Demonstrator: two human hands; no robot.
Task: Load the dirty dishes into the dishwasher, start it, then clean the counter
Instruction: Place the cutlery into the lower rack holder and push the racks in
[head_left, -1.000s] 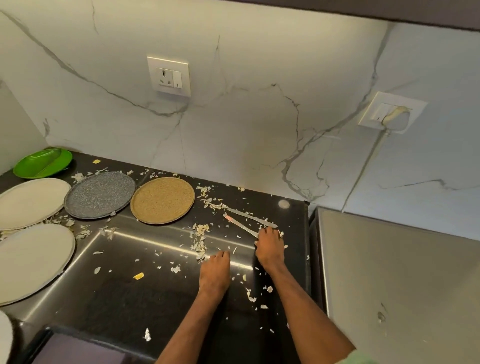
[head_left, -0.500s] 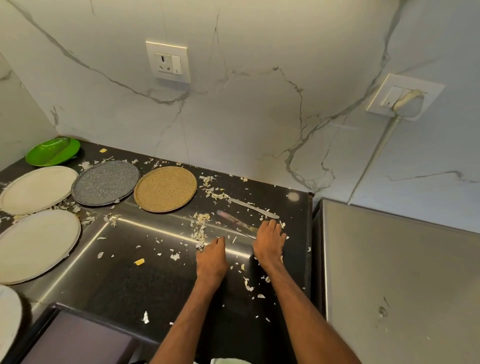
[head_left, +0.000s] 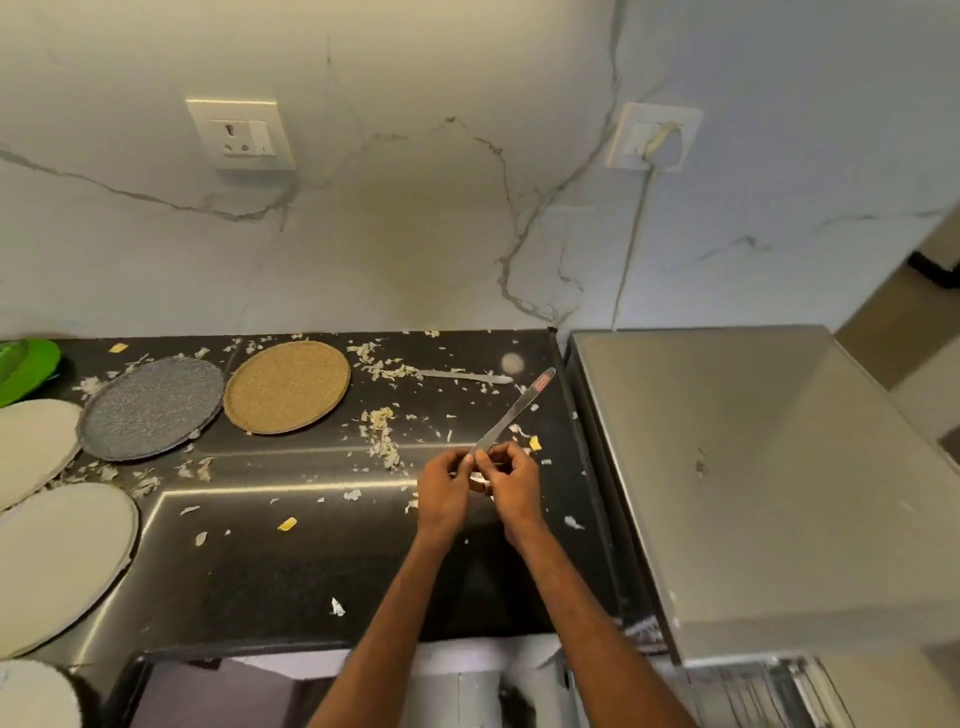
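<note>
Fingers (head_left: 475, 460) of both hands pinching a knife (head_left: 511, 410), scraps (head_left: 382, 436) and plates (head_left: 285, 387) nearby

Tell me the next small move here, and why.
Probably carry the knife toward the open dishwasher rack at lower right. Both the left hand and the right hand hold its handle end above the black counter, while a second knife still lies by the wall.

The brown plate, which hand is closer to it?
The left. The left hand sits nearer the brown plate, which lies up and left; the right hand is just beyond it, both pinching one knife.
</note>
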